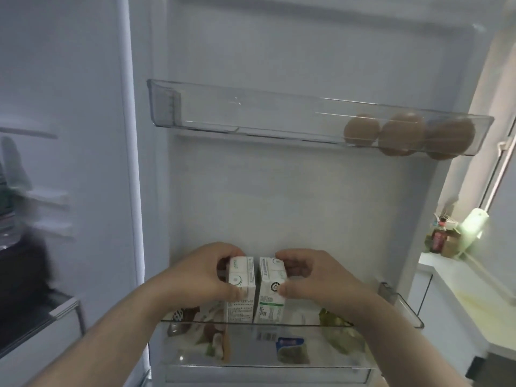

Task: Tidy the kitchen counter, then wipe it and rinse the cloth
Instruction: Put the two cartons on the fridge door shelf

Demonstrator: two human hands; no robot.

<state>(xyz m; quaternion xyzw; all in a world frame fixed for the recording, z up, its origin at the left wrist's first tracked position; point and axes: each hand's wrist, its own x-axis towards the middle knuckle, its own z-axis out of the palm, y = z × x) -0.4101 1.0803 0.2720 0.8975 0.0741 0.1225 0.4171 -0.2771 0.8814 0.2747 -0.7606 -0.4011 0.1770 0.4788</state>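
1. Left hand (201, 275) grasps the left carton (241, 289): fingers curl over its top and far side, thumb on the near face.
2. Right hand (312, 277) grasps the right carton (272, 291) in the same manner, thumb on the near face.
3. Both cartons are upright and side by side inside the lower door shelf (405, 311), close together with a narrow gap at the top. Whether they rest on the shelf floor cannot be told.
4. The same shelf holds a brown-and-white packet (212, 339) to the left, a blue-labelled packet (291, 350) near the front, and a green packet (339, 331) to the right.
5. The upper door shelf (223, 115) holds three brown eggs (402, 134) at its right end.
6. The kitchen counter (469, 297) is to the right of the fridge door (279, 205).
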